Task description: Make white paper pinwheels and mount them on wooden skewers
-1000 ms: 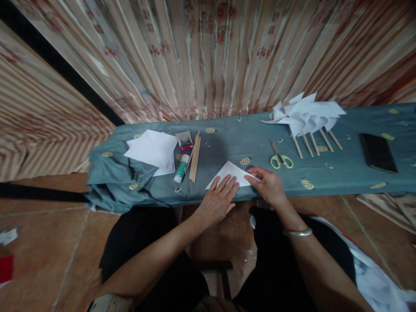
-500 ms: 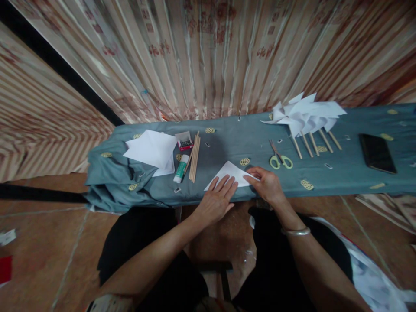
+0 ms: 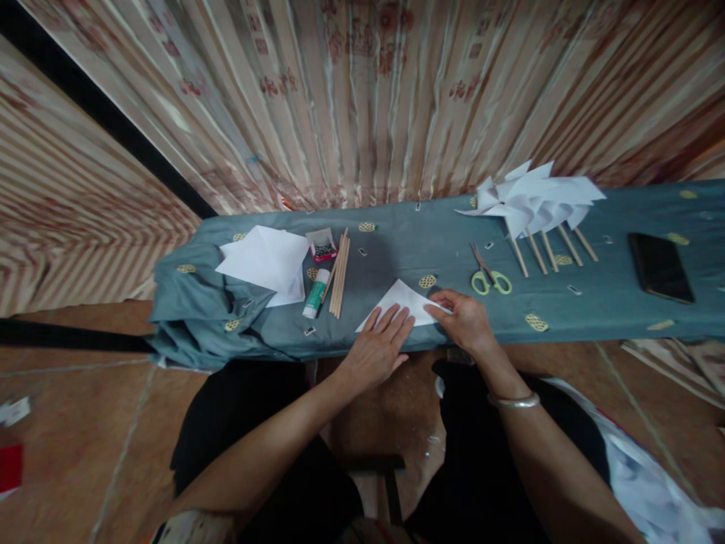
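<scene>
A sheet of white paper (image 3: pixel 403 297), folded into a triangle, lies at the front edge of the cloth-covered table. Flat on its lower left part rests my left hand (image 3: pixel 381 344), fingers stretched out. At the paper's right corner my right hand (image 3: pixel 463 317) pinches the tip between thumb and fingers. Green-handled scissors (image 3: pixel 488 278) lie just beyond my right hand. Left of the paper are several wooden sticks (image 3: pixel 339 279), a glue stick (image 3: pixel 316 293) and a small open red-and-white box (image 3: pixel 322 245) with dark small contents.
Loose white paper sheets (image 3: pixel 266 261) are piled at the left. Several white paper pinwheels (image 3: pixel 544 200) on sticks lie at the back right, and a black phone (image 3: pixel 660 266) farther right. A striped curtain (image 3: pixel 362 106) hangs behind the table (image 3: pixel 396 234).
</scene>
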`<action>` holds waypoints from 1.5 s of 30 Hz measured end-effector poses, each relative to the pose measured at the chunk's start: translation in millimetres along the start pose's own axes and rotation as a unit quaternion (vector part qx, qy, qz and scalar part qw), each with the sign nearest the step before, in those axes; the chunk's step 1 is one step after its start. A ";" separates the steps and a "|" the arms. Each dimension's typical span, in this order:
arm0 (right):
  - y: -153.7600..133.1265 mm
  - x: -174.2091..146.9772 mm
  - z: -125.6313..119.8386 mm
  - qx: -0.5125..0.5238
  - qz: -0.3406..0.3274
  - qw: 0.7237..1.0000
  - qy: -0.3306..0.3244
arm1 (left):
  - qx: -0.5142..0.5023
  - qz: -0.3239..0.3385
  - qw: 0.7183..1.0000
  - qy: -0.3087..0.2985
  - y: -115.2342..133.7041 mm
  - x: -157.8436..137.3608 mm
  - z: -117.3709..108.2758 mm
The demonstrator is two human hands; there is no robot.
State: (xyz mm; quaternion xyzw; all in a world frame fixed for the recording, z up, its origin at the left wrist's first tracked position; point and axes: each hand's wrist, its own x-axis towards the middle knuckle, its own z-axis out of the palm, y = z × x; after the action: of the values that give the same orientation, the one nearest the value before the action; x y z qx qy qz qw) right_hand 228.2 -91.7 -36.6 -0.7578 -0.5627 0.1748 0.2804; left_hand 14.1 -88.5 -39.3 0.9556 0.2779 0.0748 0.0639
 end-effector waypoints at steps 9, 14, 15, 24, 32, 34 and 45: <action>-3.5 -4.3 -0.3 -0.041 -0.033 0.999 0.010 | -0.002 -0.001 1.000 -0.019 0.1 1.0 -1.0; -4.8 -12.6 0.8 -0.077 -0.108 0.990 0.056 | 0.010 0.000 1.000 -0.029 -0.3 0.0 1.6; -5.3 -15.5 1.5 -0.085 -0.131 0.985 0.069 | 0.012 0.001 0.999 -0.029 -0.4 -0.3 2.5; -8.9 -45.4 23.7 -0.138 -0.178 0.967 0.120 | 0.035 0.011 0.999 -0.022 -0.7 -1.4 4.8; 31.0 -43.5 3.0 -0.152 -0.120 0.967 0.165 | 0.025 0.007 0.999 -0.025 -0.4 -0.5 0.1; 37.3 -42.1 -4.5 -0.150 -0.118 0.964 0.185 | 0.025 0.007 0.999 -0.023 -0.3 -0.6 0.1; 9.1 -54.3 11.0 -0.102 -0.332 0.934 0.082 | 0.051 0.017 0.999 -0.006 -2.7 -1.3 8.8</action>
State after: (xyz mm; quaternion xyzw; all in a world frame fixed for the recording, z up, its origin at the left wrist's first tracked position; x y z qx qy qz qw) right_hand 212.1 -142.7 -53.7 -0.5644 -0.7716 -0.0492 0.2893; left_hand 13.2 -87.7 -48.5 0.9626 0.2645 0.0563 0.0157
